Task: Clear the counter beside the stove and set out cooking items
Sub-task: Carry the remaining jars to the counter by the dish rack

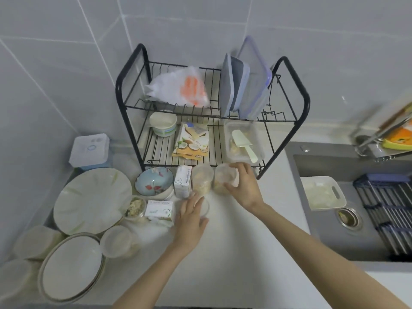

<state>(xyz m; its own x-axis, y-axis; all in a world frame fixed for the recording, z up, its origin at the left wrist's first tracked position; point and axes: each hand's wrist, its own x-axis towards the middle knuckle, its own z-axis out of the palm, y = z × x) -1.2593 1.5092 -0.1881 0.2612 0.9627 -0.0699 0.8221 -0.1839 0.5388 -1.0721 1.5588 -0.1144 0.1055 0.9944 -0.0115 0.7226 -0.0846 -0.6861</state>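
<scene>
**Plastic tubs gathered at the rack's foot, counter half cleared**

Just in front of the black wire dish rack (301,101), the right hand (245,186) has its fingers curled round the top of a clear plastic tub (225,177) with food inside. This tub stands on the counter (234,253), touching or nearly touching a second food tub (201,180) on its left.

Nearer the camera than the rack, the left hand (189,221) lies over a small round clear container (207,207). Its fingers look fairly straight, but I cannot tell whether they grip it or only rest on it.

As I judge it, the job is partway done. The stretch of counter in front of the rack and to its right, toward the sink (323,241), is bare. To the rack's front left much is left to sort: a white carton (183,181), a flat box (159,209), a blue bowl (153,181), a large plate (89,201) and more bowls and tubs. No stove is in view.
</scene>
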